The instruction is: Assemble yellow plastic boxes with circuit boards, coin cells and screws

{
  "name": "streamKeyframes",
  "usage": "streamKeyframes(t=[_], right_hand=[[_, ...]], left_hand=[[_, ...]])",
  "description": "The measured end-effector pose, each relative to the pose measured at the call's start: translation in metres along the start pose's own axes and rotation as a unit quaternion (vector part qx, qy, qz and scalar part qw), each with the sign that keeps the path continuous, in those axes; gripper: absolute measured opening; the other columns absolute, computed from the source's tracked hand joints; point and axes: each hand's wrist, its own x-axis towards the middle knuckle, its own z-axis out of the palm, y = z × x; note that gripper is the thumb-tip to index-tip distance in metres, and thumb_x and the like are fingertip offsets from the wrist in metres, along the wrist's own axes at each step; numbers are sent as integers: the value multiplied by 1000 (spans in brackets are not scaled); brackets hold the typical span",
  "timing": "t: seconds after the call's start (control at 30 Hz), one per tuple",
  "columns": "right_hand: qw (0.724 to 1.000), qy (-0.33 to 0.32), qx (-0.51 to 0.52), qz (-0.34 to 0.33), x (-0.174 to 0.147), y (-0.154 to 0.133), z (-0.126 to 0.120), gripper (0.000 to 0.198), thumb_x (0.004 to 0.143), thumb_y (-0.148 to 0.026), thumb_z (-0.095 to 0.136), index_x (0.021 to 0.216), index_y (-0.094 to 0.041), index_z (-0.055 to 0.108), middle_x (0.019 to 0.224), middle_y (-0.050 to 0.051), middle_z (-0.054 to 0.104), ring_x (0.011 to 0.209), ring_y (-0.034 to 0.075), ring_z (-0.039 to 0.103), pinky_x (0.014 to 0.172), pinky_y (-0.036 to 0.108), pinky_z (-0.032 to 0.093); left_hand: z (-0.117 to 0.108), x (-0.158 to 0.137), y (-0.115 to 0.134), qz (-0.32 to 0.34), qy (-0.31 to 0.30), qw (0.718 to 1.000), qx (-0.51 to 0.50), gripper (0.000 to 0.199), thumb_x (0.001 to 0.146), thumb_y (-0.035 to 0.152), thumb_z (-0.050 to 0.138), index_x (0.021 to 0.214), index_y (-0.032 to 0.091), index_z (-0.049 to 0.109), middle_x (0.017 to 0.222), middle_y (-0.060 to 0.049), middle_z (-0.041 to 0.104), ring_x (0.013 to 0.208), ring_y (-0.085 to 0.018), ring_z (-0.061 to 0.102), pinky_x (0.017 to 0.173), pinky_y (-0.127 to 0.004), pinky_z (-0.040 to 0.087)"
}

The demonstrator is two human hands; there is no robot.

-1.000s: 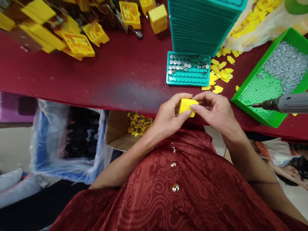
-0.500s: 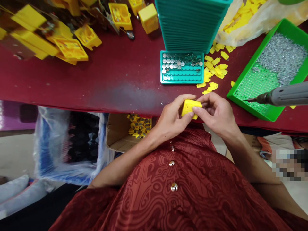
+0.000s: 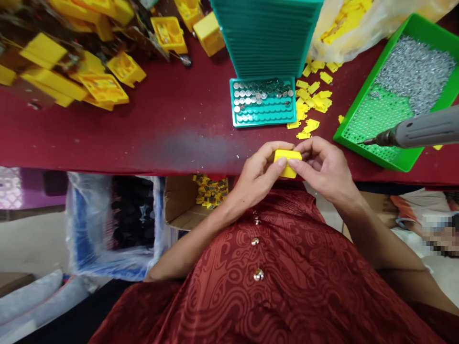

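Just in front of my body, at the table's near edge, I hold a small yellow plastic case (image 3: pixel 291 155) between both hands. My left hand (image 3: pixel 261 169) grips its left side, with the thumb pressed on the near face. My right hand (image 3: pixel 324 169) closes on the right side, its thumb also on the near face. The far side of the case is hidden by my fingers. Beyond the hands lies a teal tray (image 3: pixel 265 118) with rows of silver button cells (image 3: pixel 248 101). Loose yellow plastic pieces (image 3: pixel 311 125) are scattered beside it.
A tall teal stack of trays (image 3: pixel 267 38) stands behind the tray. To the right, a green basket (image 3: pixel 390 165) holds small metal parts, with an electric screwdriver (image 3: pixel 423 129) reaching over it. Yellow housings (image 3: pixel 103 88) with wires crowd the far left. Below is a cardboard box (image 3: pixel 179 203).
The yellow case has tilted in my hands, and my left thumb has moved up onto its near face. The whole view has shifted slightly.
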Motion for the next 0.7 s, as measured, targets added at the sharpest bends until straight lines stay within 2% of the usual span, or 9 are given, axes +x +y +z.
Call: streamKeyframes(t=[0.1, 0.23, 0.4, 0.5, 0.63, 0.7], right_hand=[[1000, -14, 9, 7, 1, 0, -3, 47, 73, -58, 86, 92, -20, 66, 87, 2, 71, 74, 13, 63, 64, 28, 51], [1000, 5, -11, 22, 2, 4, -3, 51, 69, -59, 88, 89, -20, 64, 83, 0, 69, 72, 13, 62, 64, 28, 50], [999, 6, -2, 33, 1, 5, -1, 59, 63, -64, 93, 83, -21, 58, 75, -2, 65, 65, 11, 58, 58, 26, 45], [999, 24, -20, 27, 3, 8, 1, 60, 64, -66, 93, 83, -22, 57, 73, -3, 65, 64, 11, 57, 58, 26, 44], [999, 22, -19, 33, -6, 2, -1, 60, 64, -65, 93, 90, -22, 60, 82, -1, 68, 70, 13, 61, 61, 29, 49], [995, 83, -43, 11, -21, -7, -7, 53, 66, -56, 94, 93, -22, 63, 87, 1, 69, 75, 15, 62, 64, 32, 51]], left_hand=[[0, 1, -5, -4, -24, 999, -37, 44, 94, 37, 78, 132, 20, 63, 129, -10, 75, 110, -20, 72, 94, -31, 60], [4, 1, -10, 11, 9, 999, 41, 39, 94, 34, 75, 130, 23, 66, 121, -8, 78, 107, -21, 73, 93, -33, 59], [8, -2, -2, 31, -2, 994, 103, 31, 94, 28, 72, 124, 22, 67, 118, -7, 78, 102, -21, 72, 93, -34, 57], [8, -2, -1, 10, -4, 998, 58, 33, 94, 33, 76, 124, 23, 67, 120, -8, 78, 105, -21, 73, 93, -33, 59], [5, 2, 1, -57, -21, 996, -64, 45, 89, 37, 84, 126, 21, 64, 123, -9, 78, 109, -21, 75, 92, -32, 62], [2, 5, 4, -96, -15, 988, -118, 51, 86, 35, 86, 128, 19, 63, 123, -10, 78, 107, -19, 76, 90, -31, 63]])
